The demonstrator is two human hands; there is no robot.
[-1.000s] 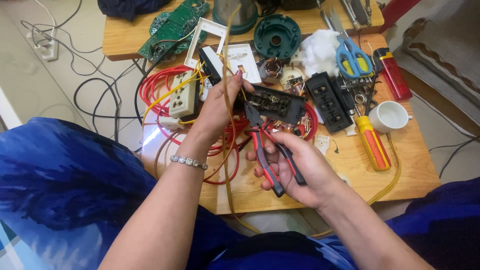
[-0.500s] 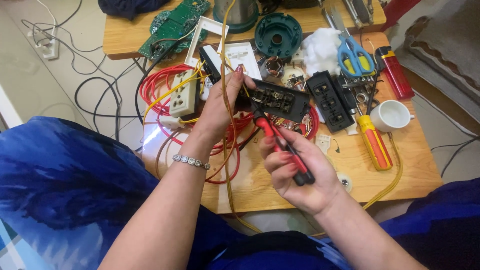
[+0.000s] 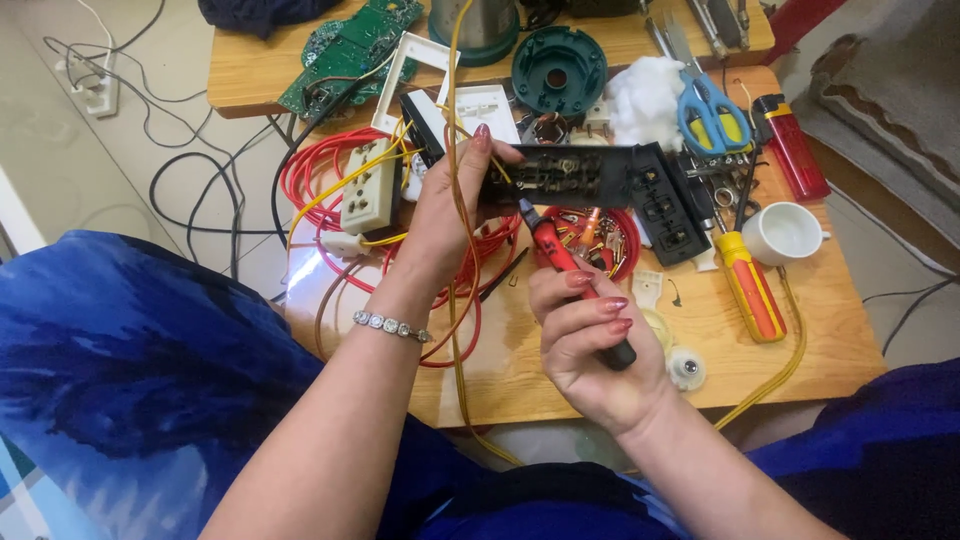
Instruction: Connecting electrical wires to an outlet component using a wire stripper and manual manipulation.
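Near the table (image 3: 520, 375) middle: left hand (image 3: 447, 215) gripping black socket strip (image 3: 575, 178), right hand (image 3: 590, 335) fingers closed around red-handled pliers (image 3: 565, 262), nose at the strip's underside; best worked steadily, strip held level.

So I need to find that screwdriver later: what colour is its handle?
Orange and yellow; the screwdriver shows best in the head view.

Socket housing (image 3: 560, 175): above the tabletop (image 3: 520, 370), between both hands
Left hand (image 3: 445, 215): at the housing's left end
Right hand (image 3: 590, 335): just before the housing, pliers (image 3: 575, 275) in it
Wall socket (image 3: 372, 187): left of the left hand, on the cable coil (image 3: 310, 175)
Screwdriver (image 3: 748, 285): right of the pliers
Cup (image 3: 785, 233): right of the screwdriver
Scissors (image 3: 712, 112): behind the cup
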